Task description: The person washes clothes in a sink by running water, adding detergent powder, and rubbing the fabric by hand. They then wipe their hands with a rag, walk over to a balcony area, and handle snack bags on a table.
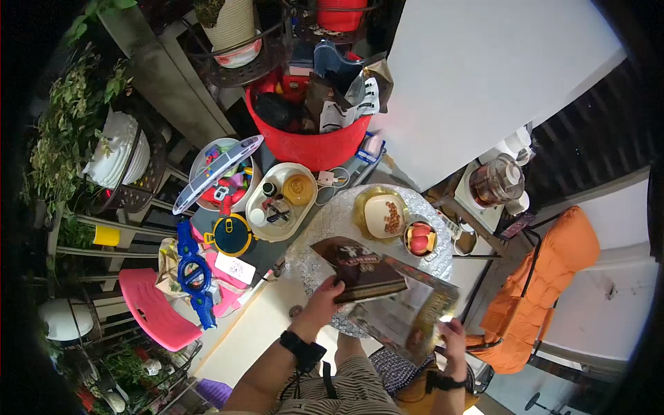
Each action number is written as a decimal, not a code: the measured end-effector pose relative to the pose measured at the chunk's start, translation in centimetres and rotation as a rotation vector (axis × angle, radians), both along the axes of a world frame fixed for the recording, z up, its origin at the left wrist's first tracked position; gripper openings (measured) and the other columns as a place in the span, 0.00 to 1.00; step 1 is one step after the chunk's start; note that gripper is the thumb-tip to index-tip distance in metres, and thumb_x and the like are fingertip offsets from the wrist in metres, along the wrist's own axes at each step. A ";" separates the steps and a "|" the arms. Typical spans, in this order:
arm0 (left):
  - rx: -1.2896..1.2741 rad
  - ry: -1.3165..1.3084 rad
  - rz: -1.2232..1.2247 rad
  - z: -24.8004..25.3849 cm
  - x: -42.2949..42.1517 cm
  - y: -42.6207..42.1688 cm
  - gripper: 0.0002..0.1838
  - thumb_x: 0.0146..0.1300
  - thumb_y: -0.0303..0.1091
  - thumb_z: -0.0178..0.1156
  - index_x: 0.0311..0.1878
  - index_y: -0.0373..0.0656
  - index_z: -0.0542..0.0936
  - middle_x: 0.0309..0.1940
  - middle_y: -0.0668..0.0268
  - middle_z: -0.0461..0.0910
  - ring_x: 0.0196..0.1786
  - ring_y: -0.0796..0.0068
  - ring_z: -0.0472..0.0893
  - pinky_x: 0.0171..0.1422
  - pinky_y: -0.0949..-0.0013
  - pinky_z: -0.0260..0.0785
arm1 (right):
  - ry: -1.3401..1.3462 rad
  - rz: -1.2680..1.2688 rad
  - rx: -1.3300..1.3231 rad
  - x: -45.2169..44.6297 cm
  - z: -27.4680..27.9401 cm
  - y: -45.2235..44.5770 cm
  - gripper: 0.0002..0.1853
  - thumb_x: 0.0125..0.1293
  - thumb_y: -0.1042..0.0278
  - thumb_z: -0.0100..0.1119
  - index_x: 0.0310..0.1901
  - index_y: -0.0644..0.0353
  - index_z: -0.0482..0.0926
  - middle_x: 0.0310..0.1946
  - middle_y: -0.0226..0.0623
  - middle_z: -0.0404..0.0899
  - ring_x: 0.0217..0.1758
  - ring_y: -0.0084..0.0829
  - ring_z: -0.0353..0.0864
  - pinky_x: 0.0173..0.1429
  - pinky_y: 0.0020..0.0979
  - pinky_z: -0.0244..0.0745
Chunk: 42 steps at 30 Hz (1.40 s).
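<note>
My left hand grips the near-left edge of a dark brown package with pale lettering, tilted over the round table. My right hand is closed on the right edge of a partly see-through plastic bag with gold and dark printing. The bag's upper left part lies close against the package; whether they are joined I cannot tell. Just beyond them on the table stand a cream dish with brown nuts and a small bowl with red and yellow fruit pieces.
The round table has a silvery patterned cloth. Left of it are an oval tray with jars, a toy tub and a pink chair. A red bucket stands behind; an orange chair and glass pot are right.
</note>
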<state>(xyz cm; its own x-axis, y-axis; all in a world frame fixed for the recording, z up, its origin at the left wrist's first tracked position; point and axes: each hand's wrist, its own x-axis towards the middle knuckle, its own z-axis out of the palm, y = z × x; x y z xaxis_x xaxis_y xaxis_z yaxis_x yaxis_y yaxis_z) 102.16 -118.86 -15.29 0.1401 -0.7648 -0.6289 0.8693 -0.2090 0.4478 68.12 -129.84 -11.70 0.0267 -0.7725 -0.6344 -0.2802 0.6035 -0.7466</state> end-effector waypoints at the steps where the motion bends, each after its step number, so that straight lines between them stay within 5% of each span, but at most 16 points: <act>1: -0.016 0.052 -0.005 0.3 -1.0 0.2 0.15 0.67 0.37 0.51 0.54 0.44 0.68 0.46 0.68 0.74 0.47 0.75 0.76 0.47 0.73 0.70 | -0.106 -0.085 -0.067 -1.6 2.0 0.5 0.05 0.53 0.73 0.63 0.30 0.56 0.76 0.25 0.23 0.74 0.29 0.18 0.72 0.34 0.21 0.64; 4: 0.062 0.143 -0.074 -6.0 -5.4 2.2 0.14 0.65 0.36 0.54 0.51 0.41 0.70 0.44 0.66 0.75 0.44 0.74 0.77 0.42 0.71 0.71 | -0.378 -0.077 -0.154 -6.4 7.0 1.9 0.14 0.55 0.75 0.60 0.45 0.62 0.76 0.40 0.33 0.79 0.43 0.27 0.77 0.49 0.29 0.71; 8: 0.126 0.120 -0.353 -12.1 -10.2 5.4 0.16 0.61 0.39 0.58 0.46 0.38 0.71 0.40 0.65 0.74 0.40 0.72 0.77 0.37 0.69 0.71 | -0.494 -0.084 -0.196 -5.8 11.7 4.1 0.18 0.54 0.68 0.65 0.46 0.64 0.75 0.42 0.34 0.79 0.44 0.29 0.77 0.53 0.31 0.69; 10: 0.411 -0.117 -0.582 -13.1 -11.4 5.8 0.18 0.57 0.41 0.62 0.42 0.37 0.72 0.37 0.64 0.73 0.35 0.70 0.76 0.32 0.68 0.69 | -0.478 -0.057 -0.238 -5.0 12.8 5.6 0.22 0.51 0.64 0.68 0.46 0.64 0.75 0.42 0.33 0.79 0.44 0.29 0.77 0.52 0.31 0.69; 16: 0.259 -0.162 -0.598 -18.6 -12.6 7.5 0.27 0.54 0.50 0.64 0.45 0.36 0.71 0.37 0.60 0.72 0.38 0.70 0.72 0.39 0.64 0.66 | -0.570 -0.016 -0.189 -3.0 12.0 9.0 0.30 0.48 0.65 0.70 0.53 0.66 0.72 0.47 0.35 0.78 0.49 0.29 0.76 0.56 0.30 0.67; 21: 0.222 0.031 -0.578 -7.7 -7.1 7.2 0.33 0.54 0.56 0.62 0.53 0.40 0.69 0.42 0.64 0.73 0.44 0.71 0.71 0.50 0.61 0.63 | -0.741 -0.134 -0.039 1.4 9.2 10.4 0.25 0.55 0.71 0.61 0.55 0.66 0.70 0.51 0.37 0.76 0.54 0.32 0.73 0.60 0.34 0.65; 22: -0.060 -0.515 -0.463 -6.5 -6.1 8.4 0.30 0.56 0.53 0.62 0.54 0.41 0.70 0.43 0.65 0.73 0.46 0.73 0.71 0.52 0.63 0.63 | -0.770 -0.170 -0.022 1.8 8.4 10.9 0.24 0.56 0.71 0.60 0.56 0.66 0.69 0.51 0.37 0.75 0.55 0.33 0.73 0.61 0.34 0.65; 24: -0.354 -1.047 -0.319 -3.9 -3.9 9.6 0.27 0.58 0.49 0.62 0.55 0.41 0.72 0.44 0.66 0.74 0.47 0.75 0.71 0.54 0.66 0.63 | -0.748 -0.185 0.019 4.8 9.1 10.6 0.22 0.60 0.70 0.57 0.55 0.65 0.69 0.49 0.37 0.76 0.53 0.33 0.74 0.60 0.33 0.66; 26: 0.000 0.025 -0.202 -2.2 -1.3 10.0 0.22 0.59 0.36 0.62 0.56 0.41 0.72 0.43 0.67 0.76 0.48 0.78 0.73 0.54 0.71 0.64 | -0.750 -0.128 0.056 6.0 8.4 10.3 0.18 0.61 0.69 0.57 0.52 0.64 0.71 0.44 0.35 0.77 0.46 0.31 0.76 0.54 0.29 0.70; 29: -0.015 -0.039 -0.007 -6.5 2.1 12.5 0.21 0.57 0.30 0.63 0.55 0.41 0.72 0.39 0.68 0.78 0.45 0.81 0.74 0.52 0.75 0.66 | -0.653 -0.141 0.137 7.0 5.8 10.0 0.14 0.61 0.71 0.57 0.48 0.64 0.74 0.38 0.32 0.77 0.40 0.27 0.76 0.46 0.26 0.72; 30: -0.006 -0.043 0.000 -4.5 3.2 12.9 0.21 0.57 0.30 0.63 0.55 0.41 0.72 0.39 0.68 0.78 0.45 0.81 0.74 0.52 0.75 0.66 | -0.602 -0.128 0.200 7.9 5.8 10.0 0.13 0.61 0.71 0.57 0.48 0.64 0.74 0.38 0.31 0.77 0.40 0.25 0.76 0.45 0.25 0.72; 33: 0.261 -0.750 -0.082 -0.3 5.7 14.6 0.22 0.54 0.32 0.66 0.52 0.40 0.74 0.40 0.64 0.78 0.46 0.78 0.75 0.49 0.69 0.69 | -0.612 0.000 0.168 9.2 4.7 10.2 0.14 0.61 0.70 0.58 0.48 0.65 0.75 0.40 0.31 0.78 0.41 0.23 0.76 0.47 0.25 0.72; 34: 0.266 -0.756 -0.075 0.3 6.1 15.3 0.22 0.54 0.32 0.66 0.52 0.40 0.74 0.40 0.64 0.78 0.46 0.78 0.75 0.49 0.69 0.69 | -0.596 0.076 0.138 10.6 5.8 10.1 0.15 0.61 0.70 0.59 0.48 0.65 0.75 0.41 0.32 0.78 0.42 0.23 0.76 0.47 0.25 0.72; 36: 0.265 -1.543 -0.235 4.9 6.5 15.9 0.28 0.51 0.34 0.69 0.55 0.39 0.71 0.45 0.61 0.77 0.50 0.72 0.75 0.52 0.66 0.69 | -0.600 0.115 0.165 13.1 6.6 10.7 0.13 0.61 0.69 0.60 0.45 0.64 0.77 0.38 0.30 0.78 0.40 0.22 0.77 0.46 0.24 0.72; 40: -0.106 -1.074 -0.282 11.4 4.2 16.0 0.37 0.49 0.40 0.70 0.61 0.40 0.66 0.53 0.58 0.73 0.57 0.65 0.72 0.58 0.66 0.65 | -0.624 0.277 0.198 19.3 7.4 13.1 0.10 0.60 0.70 0.61 0.43 0.59 0.77 0.35 0.27 0.78 0.38 0.19 0.76 0.44 0.23 0.72; 42: -0.173 -1.119 -0.391 15.5 3.2 15.6 0.38 0.50 0.42 0.69 0.63 0.41 0.65 0.57 0.57 0.71 0.59 0.66 0.71 0.58 0.67 0.65 | -0.711 0.359 0.224 22.4 8.7 14.6 0.09 0.60 0.72 0.60 0.43 0.61 0.77 0.36 0.27 0.79 0.40 0.21 0.76 0.44 0.24 0.73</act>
